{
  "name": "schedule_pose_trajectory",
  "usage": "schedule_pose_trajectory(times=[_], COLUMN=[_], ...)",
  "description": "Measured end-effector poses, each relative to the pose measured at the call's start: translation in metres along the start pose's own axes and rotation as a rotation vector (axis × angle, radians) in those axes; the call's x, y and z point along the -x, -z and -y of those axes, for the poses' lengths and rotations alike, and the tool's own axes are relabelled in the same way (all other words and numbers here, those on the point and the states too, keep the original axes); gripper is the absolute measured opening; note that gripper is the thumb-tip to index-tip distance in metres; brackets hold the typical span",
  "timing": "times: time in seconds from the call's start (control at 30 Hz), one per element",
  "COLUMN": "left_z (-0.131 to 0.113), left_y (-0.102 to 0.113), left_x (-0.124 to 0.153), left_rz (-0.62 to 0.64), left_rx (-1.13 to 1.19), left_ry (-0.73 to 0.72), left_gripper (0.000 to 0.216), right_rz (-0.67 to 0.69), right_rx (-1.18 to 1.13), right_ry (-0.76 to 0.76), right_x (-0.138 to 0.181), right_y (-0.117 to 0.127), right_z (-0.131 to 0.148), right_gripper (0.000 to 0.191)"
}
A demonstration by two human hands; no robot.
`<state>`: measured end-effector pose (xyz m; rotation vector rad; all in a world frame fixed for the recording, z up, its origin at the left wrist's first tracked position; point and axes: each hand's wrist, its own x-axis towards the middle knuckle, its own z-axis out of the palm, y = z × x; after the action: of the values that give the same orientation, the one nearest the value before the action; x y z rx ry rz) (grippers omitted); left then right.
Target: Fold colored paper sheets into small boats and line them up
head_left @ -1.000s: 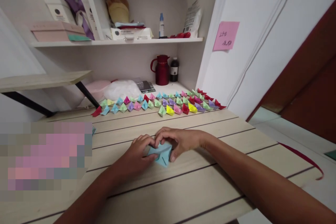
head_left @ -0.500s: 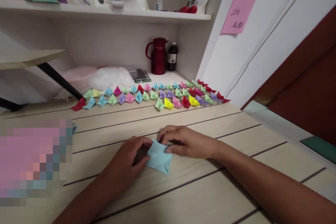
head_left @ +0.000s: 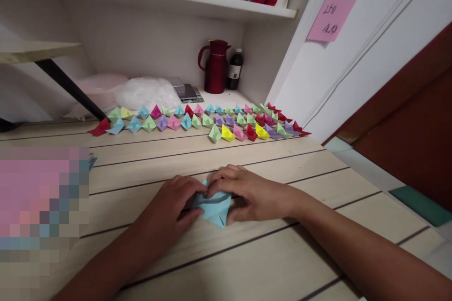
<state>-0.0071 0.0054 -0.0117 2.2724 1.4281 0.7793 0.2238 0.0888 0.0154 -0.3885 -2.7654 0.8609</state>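
A light blue folded paper (head_left: 214, 208) lies on the wooden table (head_left: 247, 254) in front of me. My left hand (head_left: 173, 202) pinches its left side, thumb and fingers closed on the paper. My right hand (head_left: 247, 193) presses on its top and right side, fingers curled over the upper edge. Both hands meet above the paper's top corner. Part of the paper is hidden under my fingers.
Rows of several small coloured paper boats (head_left: 212, 124) line the table's far edge. Behind them stand a dark red jug (head_left: 215, 67), a dark bottle (head_left: 235, 69) and a white plastic bag (head_left: 146, 94). A pink note (head_left: 334, 11) sticks on the white wall at right.
My right hand has slid down over the blue paper and closed on its top edge; the left hand has shifted closer to it. The view has tilted slightly downward.
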Motion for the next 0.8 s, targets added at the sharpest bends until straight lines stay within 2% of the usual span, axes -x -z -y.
schedule_pose_trajectory(times=[0.1, 0.23, 0.37, 0.6, 0.8], left_z=[-0.001, 0.000, 0.001, -0.002, -0.010], left_y=[0.001, 0.000, 0.000, -0.002, -0.012], left_x=[0.001, 0.001, 0.000, 0.000, -0.009], left_rz=[0.009, 0.022, 0.027, 0.061, -0.022], left_rx=[0.002, 0.005, 0.005, -0.080, -0.235], left_ry=[0.006, 0.016, -0.013, -0.035, -0.002], left_gripper=[0.027, 0.026, 0.024, 0.017, 0.026], right_rz=[-0.028, -0.045, -0.107, -0.136, -0.222], right_rx=[-0.049, -0.113, -0.143, -0.215, -0.161], right_ry=[0.010, -0.006, -0.050, -0.101, -0.163], right_x=[-0.002, -0.003, -0.005, -0.006, -0.014], right_y=[-0.001, 0.000, -0.002, -0.006, -0.017], right_z=[0.000, 0.000, 0.000, -0.003, -0.002], right_gripper=[0.034, 0.030, 0.010, 0.015, 0.011])
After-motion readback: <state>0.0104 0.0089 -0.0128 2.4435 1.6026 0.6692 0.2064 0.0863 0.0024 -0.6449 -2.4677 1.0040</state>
